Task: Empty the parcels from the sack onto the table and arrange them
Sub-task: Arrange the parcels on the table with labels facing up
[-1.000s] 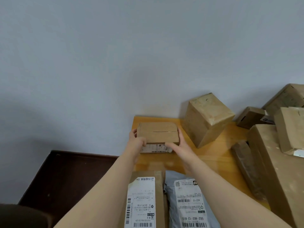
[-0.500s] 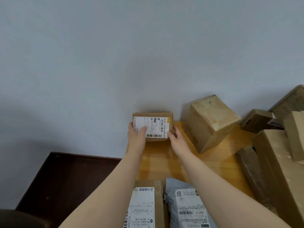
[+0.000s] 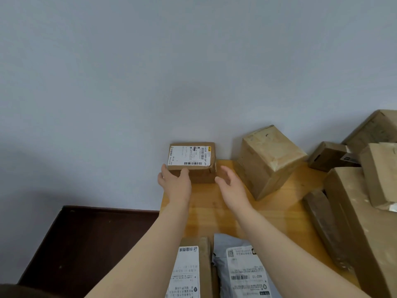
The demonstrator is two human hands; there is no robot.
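A small brown cardboard parcel point(image 3: 193, 162) with a white shipping label on top sits at the far left corner of the wooden table point(image 3: 217, 207), against the wall. My left hand point(image 3: 175, 181) rests against its near left side, fingers spread. My right hand point(image 3: 231, 186) hovers open just right of the parcel, apart from it. Near the table's front edge lie a flat brown parcel point(image 3: 193, 269) and a grey mailer bag point(image 3: 242, 269), both with white labels. The sack is not in view.
A cube-shaped brown box point(image 3: 270, 162) stands tilted to the right of the small parcel. Several larger brown boxes point(image 3: 365, 211) are piled along the right side. A dark brown floor point(image 3: 86, 244) lies left of the table. A grey wall point(image 3: 193, 72) backs the table.
The small parcel was turned label-up and set down at the far left corner against the wall. My right hand has let go and drawn back; my left hand has loosened to a touch.
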